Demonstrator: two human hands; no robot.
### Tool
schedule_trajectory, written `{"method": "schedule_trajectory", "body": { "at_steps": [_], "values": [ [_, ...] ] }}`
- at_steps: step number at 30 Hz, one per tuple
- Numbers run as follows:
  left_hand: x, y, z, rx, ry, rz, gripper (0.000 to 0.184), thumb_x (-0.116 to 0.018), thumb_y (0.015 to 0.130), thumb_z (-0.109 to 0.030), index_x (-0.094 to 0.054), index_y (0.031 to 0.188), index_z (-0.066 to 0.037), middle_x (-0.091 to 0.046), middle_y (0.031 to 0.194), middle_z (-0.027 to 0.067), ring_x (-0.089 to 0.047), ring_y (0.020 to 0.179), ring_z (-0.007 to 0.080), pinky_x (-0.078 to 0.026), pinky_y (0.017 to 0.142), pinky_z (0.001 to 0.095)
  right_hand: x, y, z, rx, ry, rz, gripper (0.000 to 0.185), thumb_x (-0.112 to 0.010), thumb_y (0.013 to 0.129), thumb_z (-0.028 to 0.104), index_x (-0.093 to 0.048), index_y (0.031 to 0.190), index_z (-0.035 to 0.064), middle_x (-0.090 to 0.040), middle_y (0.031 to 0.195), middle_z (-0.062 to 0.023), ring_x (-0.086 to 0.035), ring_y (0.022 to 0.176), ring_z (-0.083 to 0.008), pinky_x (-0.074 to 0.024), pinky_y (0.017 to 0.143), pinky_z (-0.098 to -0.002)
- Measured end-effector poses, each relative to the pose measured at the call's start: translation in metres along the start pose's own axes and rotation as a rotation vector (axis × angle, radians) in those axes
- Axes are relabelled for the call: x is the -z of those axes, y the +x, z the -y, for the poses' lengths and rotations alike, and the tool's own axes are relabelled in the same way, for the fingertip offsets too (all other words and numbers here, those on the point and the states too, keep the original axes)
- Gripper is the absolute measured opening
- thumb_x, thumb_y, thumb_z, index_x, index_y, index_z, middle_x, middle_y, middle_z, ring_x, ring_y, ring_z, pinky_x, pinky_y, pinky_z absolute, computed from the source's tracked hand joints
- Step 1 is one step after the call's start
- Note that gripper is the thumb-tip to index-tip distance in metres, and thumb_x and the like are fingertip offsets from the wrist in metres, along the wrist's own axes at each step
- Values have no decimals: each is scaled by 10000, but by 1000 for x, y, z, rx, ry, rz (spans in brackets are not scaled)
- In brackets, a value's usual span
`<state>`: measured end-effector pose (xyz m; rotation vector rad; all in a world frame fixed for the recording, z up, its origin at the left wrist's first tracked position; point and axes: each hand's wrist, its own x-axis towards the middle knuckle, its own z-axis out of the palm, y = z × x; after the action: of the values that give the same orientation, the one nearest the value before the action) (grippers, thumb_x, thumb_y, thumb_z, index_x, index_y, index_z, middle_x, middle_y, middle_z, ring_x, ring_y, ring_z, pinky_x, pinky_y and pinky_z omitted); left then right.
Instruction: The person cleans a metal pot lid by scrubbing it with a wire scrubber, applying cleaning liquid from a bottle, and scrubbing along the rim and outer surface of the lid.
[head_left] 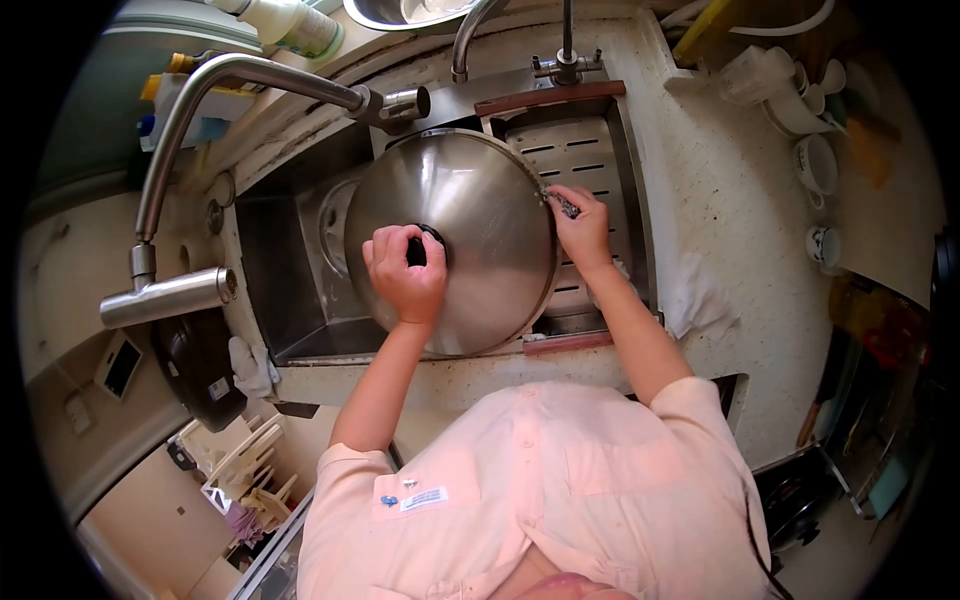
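Observation:
A large domed steel pot lid (480,290) lies over the sink (280,250), its outer face up. My left hand (403,270) is closed around the black knob (428,236) at its middle. At the lid's right rim, my right hand (583,228) pinches a small dark, shiny scrubber (568,207) that looks like steel wool. The scrubber is against or very near the edge; the fingers partly cover it. Below the right forearm sits a slotted steel drain tray (590,150).
A tall bent faucet (240,68) arches over the sink's left side, with a second tap (567,65) behind. White cups (815,165) stand at the right. A white cloth (700,300) lies on the right counter. A bottle (295,27) and a metal bowl (400,12) are at the back.

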<state>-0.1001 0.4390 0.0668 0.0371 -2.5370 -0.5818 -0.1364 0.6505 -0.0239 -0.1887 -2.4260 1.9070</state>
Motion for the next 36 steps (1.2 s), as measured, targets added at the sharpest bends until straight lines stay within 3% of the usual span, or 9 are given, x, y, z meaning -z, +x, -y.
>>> {"method": "schedule_trajectory", "body": {
  "at_steps": [7, 9, 13, 19, 22, 27, 31, 36],
  "values": [
    [-1, 1, -1, 10, -15, -6, 71, -633, 720, -89, -566, 725, -69, -562, 771, 81, -499, 730, 278, -396, 690, 363, 16, -75, 0, -9, -203, -36, 144, -667, 787, 74, -685, 929, 61, -606, 831, -137, -608, 772, -311, -483, 677, -347],
    [-2, 1, -1, 3, -12, -13, 69, -633, 710, -92, -567, 720, -76, -560, 764, 76, -496, 721, 277, -395, 682, 363, 6, -32, -6, 34, -151, -62, 145, -663, 791, 99, -690, 926, 56, -631, 843, -143, -622, 802, -316, -490, 697, -347],
    [-1, 0, 2, -12, -1, -19, 68, -631, 691, -97, -566, 710, -86, -558, 753, 69, -491, 703, 272, -395, 665, 365, -4, 42, -1, -14, -17, 194, 203, -649, 814, 142, -690, 971, 21, -684, 904, -155, -662, 846, -266, -499, 746, -319],
    [-3, 0, 5, 16, -14, -18, 74, -635, 679, -95, -573, 718, -85, -556, 747, 72, -492, 702, 276, -397, 668, 369, 16, 5, -13, -300, 178, 165, 195, -629, 841, 167, -707, 921, 7, -699, 882, -137, -665, 815, -210, -492, 752, -298],
    [-3, 0, 6, 7, -5, -24, 76, -637, 678, -95, -572, 716, -86, -555, 746, 73, -492, 704, 275, -398, 668, 368, -5, 45, -8, 27, -55, 158, 206, -633, 842, 183, -708, 928, 11, -701, 883, -139, -663, 824, -204, -489, 754, -311],
    [-2, 1, 3, 6, 9, -13, 75, -637, 681, -82, -570, 715, -83, -553, 748, 75, -489, 703, 274, -396, 662, 363, -54, 110, 7, -44, 19, 344, 233, -656, 829, 214, -708, 916, 4, -700, 895, -126, -656, 836, -204, -487, 761, -312],
    [-2, 1, 3, 16, 9, -17, 101, -658, 663, -62, -574, 717, -81, -552, 748, 75, -498, 710, 271, -408, 663, 363, -44, 100, 2, -141, 161, 352, 252, -658, 828, 211, -694, 949, -7, -696, 897, -114, -647, 836, -184, -483, 758, -297],
    [15, 5, 14, -153, -193, 122, 126, -665, 654, 3, -575, 714, -61, -553, 758, 85, -512, 723, 275, -418, 660, 355, -2, 41, 2, -224, 171, 287, 233, -642, 841, 165, -676, 996, -6, -685, 896, -90, -626, 835, -165, -476, 763, -285]
  ]
}}
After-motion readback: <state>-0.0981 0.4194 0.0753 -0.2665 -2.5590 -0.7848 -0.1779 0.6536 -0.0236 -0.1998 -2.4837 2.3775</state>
